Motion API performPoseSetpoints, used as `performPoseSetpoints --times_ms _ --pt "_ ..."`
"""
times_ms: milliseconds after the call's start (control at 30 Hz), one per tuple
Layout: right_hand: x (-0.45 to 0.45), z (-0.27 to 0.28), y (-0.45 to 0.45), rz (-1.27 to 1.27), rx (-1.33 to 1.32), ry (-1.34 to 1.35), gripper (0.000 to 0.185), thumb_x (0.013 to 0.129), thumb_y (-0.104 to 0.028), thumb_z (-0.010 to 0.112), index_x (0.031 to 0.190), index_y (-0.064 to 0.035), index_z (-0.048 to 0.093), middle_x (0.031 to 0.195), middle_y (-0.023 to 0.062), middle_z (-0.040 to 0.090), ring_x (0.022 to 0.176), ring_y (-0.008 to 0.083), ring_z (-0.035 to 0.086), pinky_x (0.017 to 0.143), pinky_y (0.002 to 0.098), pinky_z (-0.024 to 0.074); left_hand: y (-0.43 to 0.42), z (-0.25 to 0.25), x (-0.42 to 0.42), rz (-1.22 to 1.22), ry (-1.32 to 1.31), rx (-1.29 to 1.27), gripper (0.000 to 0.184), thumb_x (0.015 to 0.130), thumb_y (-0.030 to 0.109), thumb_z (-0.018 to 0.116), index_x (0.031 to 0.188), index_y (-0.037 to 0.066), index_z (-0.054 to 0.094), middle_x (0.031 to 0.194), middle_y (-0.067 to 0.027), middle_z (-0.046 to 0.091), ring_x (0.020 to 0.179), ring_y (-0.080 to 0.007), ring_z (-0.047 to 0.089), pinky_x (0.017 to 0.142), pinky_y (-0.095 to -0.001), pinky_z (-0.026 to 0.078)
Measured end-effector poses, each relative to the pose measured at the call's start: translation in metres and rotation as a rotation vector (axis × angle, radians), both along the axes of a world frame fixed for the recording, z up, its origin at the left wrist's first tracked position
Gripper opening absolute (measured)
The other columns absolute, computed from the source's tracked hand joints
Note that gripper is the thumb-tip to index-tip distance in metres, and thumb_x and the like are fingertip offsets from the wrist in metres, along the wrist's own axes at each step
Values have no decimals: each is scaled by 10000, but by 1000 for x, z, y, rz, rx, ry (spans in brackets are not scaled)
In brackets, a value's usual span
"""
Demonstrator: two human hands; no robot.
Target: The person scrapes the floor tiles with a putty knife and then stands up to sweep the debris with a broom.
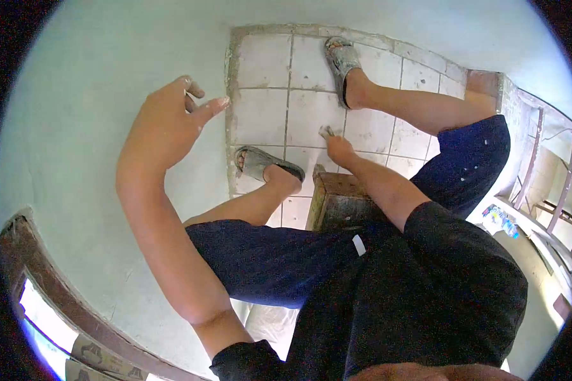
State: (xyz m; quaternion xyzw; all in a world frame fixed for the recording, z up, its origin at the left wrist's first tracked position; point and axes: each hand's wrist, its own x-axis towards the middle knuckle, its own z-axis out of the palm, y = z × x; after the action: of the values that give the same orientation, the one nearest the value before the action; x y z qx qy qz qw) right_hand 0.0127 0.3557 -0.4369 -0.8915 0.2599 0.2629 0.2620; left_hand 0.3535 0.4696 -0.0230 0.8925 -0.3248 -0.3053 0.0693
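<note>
My left hand (171, 127) is raised in front of the pale wall at the left. Its fingers are bent, the thumb stands apart, and white smudges mark the fingertips; nothing shows between them. Down between my knees, above the tiled floor (258, 117), my right hand (340, 151) is closed. A small greyish end (326, 132) pokes out of it; whether this is a tool or a smeared finger I cannot make out. Just below that hand, a worn wooden stool (343, 190) shows between my thighs.
Pale walls (82, 127) curve round the tiles at left and top. My feet wear dusty grey slippers (343, 60). A brown wooden frame (63, 279) borders the lower left. On the right are metal bars (531, 159) and a plastic bottle (510, 228).
</note>
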Motion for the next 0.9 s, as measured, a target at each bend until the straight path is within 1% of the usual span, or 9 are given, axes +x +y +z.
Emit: performPoseSetpoints --times_ms 167,300,467,600,700,767,800,867,900 --pt "107 -84 -32 274 -102 -264 310 869 -97 455 1159 -35 546 947 224 656 834 384 654 741 502 540 3 4 -5 7 -12 -20 499 834 443 707 979 -28 628 809 -155 632 712 -239 585 686 -369 481" --pt "85 -17 -16 14 -11 -191 264 818 -91 498 1058 -56 603 929 199 658 882 366 638 766 492 525 14 5 -5 11 -2 -48 510 837 446 702 995 -34 633 847 -175 652 745 -253 612 704 -374 490" --pt "19 -7 15 114 60 -11 396 856 -82 447 1236 -52 556 953 225 660 904 381 633 778 500 522 16 15 -4 60 -15 -6 517 835 445 705 1017 -34 636 884 -197 663 797 -268 633 734 -377 499" --pt "100 -1 16 -34 7 -49 242 833 -83 502 1022 25 608 924 227 669 849 366 675 765 498 548 20 15 -9 58 -8 -19 518 831 445 710 1011 -35 633 879 -198 661 788 -280 631 730 -385 502" --pt "155 -43 -16 9 -121 -452 213 817 -108 524 962 17 616 865 221 663 759 375 666 692 526 539 24 8 -10 53 2 -14 508 830 441 711 1008 -29 634 872 -197 661 782 -284 633 726 -388 502" --pt "182 -42 -43 661 -169 -74 283 824 -163 555 1053 -21 643 946 222 653 884 401 631 765 507 520 28 0 -9 42 0 -22 504 830 440 710 1007 -26 634 867 -196 660 780 -285 634 724 -389 501" --pt "185 -17 -41 662 -181 -82 283 824 -163 555 1053 -21 643 946 222 653 884 401 631 765 507 520 30 -3 -9 19 -11 -13 502 830 439 710 1004 -25 635 867 -196 661 785 -289 636 728 -392 502" --pt "177 48 -27 -151 -46 -164 229 840 -107 522 991 54 580 844 211 653 696 400 625 668 489 524 32 -5 -6 8 -26 -14 500 830 439 709 1001 -25 635 867 -196 661 789 -293 638 732 -396 502" --pt "167 32 -22 -141 -51 -171 229 840 -107 522 991 54 580 844 211 653 696 400 625 668 489 524 32 -6 -4 -3 -29 -12 507 830 445 707 996 -28 634 868 -196 662 792 -299 639 735 -398 502"
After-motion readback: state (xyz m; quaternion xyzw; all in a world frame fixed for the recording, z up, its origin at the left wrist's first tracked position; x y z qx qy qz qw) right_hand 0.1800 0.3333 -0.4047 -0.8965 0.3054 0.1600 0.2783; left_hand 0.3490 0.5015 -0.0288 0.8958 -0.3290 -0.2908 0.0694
